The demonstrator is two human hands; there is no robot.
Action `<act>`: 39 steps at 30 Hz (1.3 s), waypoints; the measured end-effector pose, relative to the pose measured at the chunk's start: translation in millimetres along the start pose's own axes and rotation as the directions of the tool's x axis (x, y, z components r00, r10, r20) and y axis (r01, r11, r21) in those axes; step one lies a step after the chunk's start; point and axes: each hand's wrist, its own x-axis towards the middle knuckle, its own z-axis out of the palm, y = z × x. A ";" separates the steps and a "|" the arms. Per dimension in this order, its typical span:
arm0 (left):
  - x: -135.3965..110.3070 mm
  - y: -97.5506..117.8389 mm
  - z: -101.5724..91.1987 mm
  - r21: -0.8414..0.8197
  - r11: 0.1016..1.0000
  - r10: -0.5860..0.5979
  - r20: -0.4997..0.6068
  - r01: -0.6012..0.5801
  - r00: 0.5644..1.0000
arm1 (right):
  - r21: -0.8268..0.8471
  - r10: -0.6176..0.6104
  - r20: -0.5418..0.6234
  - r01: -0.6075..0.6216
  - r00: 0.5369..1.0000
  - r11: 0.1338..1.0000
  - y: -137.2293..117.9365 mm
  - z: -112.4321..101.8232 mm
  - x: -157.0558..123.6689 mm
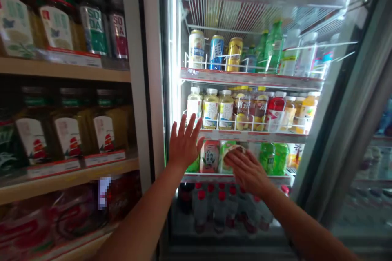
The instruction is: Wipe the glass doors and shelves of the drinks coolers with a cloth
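My left hand is raised with its fingers spread and nothing in it. It is in front of the lower drink shelves, near a pale yellow bottle with a white cap. Farther right, my right hand lies with its fingers together over a brownish, pale-edged, cloth-like thing. The fingers hide most of it, so its exact kind is unclear. Just left of that hand stand a green-labelled drink and a pink-labelled drink. Whether either hand touches a surface cannot be told.
The lit drinks fridge has several wire shelves with bottles and cans. Red-capped bottles fill its bottom. A dark door frame slants along the right. At left, wooden shelves hold large bottles, with bagged goods below.
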 end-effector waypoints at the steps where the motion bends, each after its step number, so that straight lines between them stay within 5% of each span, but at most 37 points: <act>1: 0.0 -0.5 0.1 -0.004 1.000 -0.001 -0.003 0.001 1.000 | 0.014 -0.028 0.027 0.027 0.999 1.000 2.5 -1.8 1.4; 3: -0.2 -1.4 0.7 -0.008 1.000 -0.003 -0.012 0.003 1.000 | -0.021 0.123 -0.091 -0.126 0.988 0.992 19.9 -6.2 7.5; 7: -0.2 -2.0 1.6 -0.018 1.000 0.002 -0.027 -0.003 1.000 | -0.028 0.418 -0.422 -0.472 0.804 0.881 42.7 -6.1 22.2; 9: 0.4 -2.1 2.1 -0.034 0.999 0.002 -0.026 -0.003 1.000 | -0.050 0.384 -0.320 -0.420 0.866 0.906 29.0 -1.6 27.2; 11: 0.6 -3.2 3.0 -0.055 0.998 -0.003 -0.020 0.001 1.000 | -0.022 0.190 -0.111 -0.194 0.975 0.981 10.5 1.4 32.8; 12: 0.4 -4.2 3.6 -0.067 0.998 -0.004 -0.018 0.003 1.000 | 0.012 0.103 -0.040 -0.102 0.994 0.995 4.3 1.5 36.7; 13: 0.0 -5.4 4.2 -0.079 0.997 -0.005 -0.017 0.003 1.000 | 0.043 0.056 -0.006 -0.055 0.998 0.998 1.3 0.7 41.7; 15: -0.8 -7.7 4.6 -0.097 0.995 -0.004 -0.017 0.002 1.000 | 0.068 0.150 -0.062 -0.145 0.987 0.987 3.9 -2.4 55.2; 18: 1.7 -5.1 1.3 -0.124 0.992 -0.003 -0.035 -0.001 0.999 | 0.137 0.472 -0.195 -0.453 0.860 0.881 10.1 -3.4 81.2; 20: 8.8 5.1 -3.4 -0.194 0.981 0.018 -0.067 -0.031 0.998 | 0.240 0.555 -0.147 -0.515 0.818 0.823 4.1 2.1 97.9; 25: 40.4 51.9 -9.4 -0.486 0.817 0.313 -0.080 -0.311 0.947 | 0.495 0.336 -0.012 -0.287 0.942 0.820 -16.2 10.7 115.8; 28: 52.9 69.5 -4.7 -0.431 0.867 0.293 0.030 -0.252 0.956 | 0.445 0.373 -0.148 -0.275 0.916 0.852 8.5 -10.6 97.7; 31: 55.2 72.2 -0.2 -0.283 0.937 0.232 0.071 -0.203 0.970 | 0.187 0.468 -0.302 -0.430 0.830 0.883 63.9 -40.5 54.7; 35: 56.3 75.7 3.0 -0.223 0.968 0.119 0.005 -0.115 0.993 | -0.150 0.639 -0.261 -0.685 0.723 0.713 138.5 -58.0 -18.7; 39: 68.4 108.6 17.0 -0.252 0.964 0.092 0.003 -0.089 0.996 | -0.262 0.581 -0.210 -0.618 0.786 0.741 167.0 -49.1 -60.7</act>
